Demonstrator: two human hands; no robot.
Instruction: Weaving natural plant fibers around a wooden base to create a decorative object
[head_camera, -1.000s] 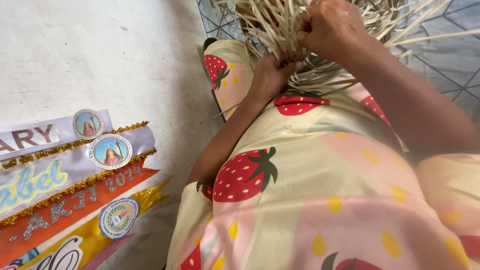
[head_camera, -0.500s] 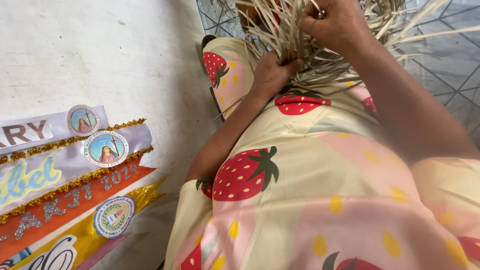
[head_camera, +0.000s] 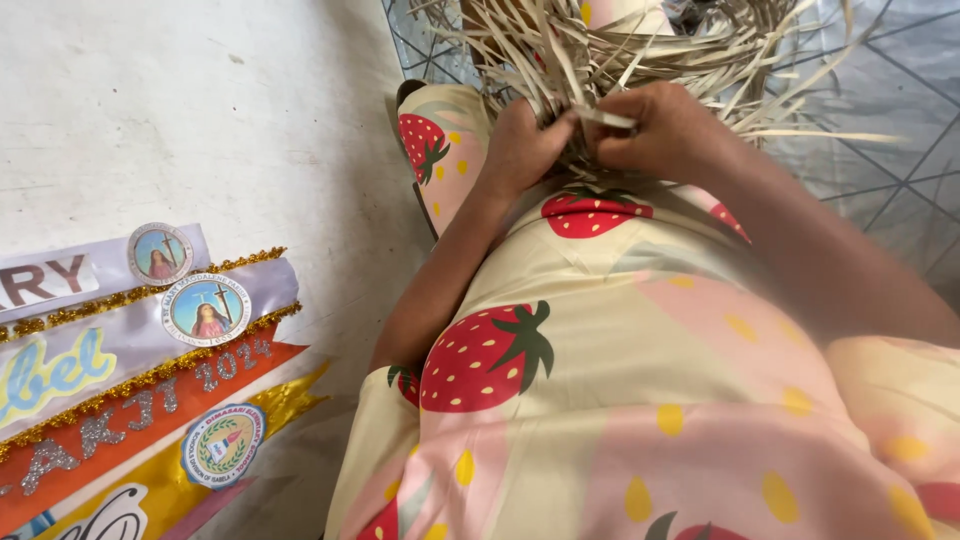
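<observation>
Nearest the camera, a cream dress printed with red strawberries (head_camera: 620, 380) is covering the lap, and beside it satin sashes edged in gold glitter (head_camera: 130, 350) are lying on the pale floor. Beyond the knees, the left hand (head_camera: 520, 145) is clamping the base of the pale dried straw strips (head_camera: 560, 50), which are fanning out over the lap's far edge. The right hand (head_camera: 655, 130), raised among the loose ends a second ago, is now sitting lower beside the left, pinching one flat strip (head_camera: 608, 118) crosswise, suggesting a fresh strand being worked in.
</observation>
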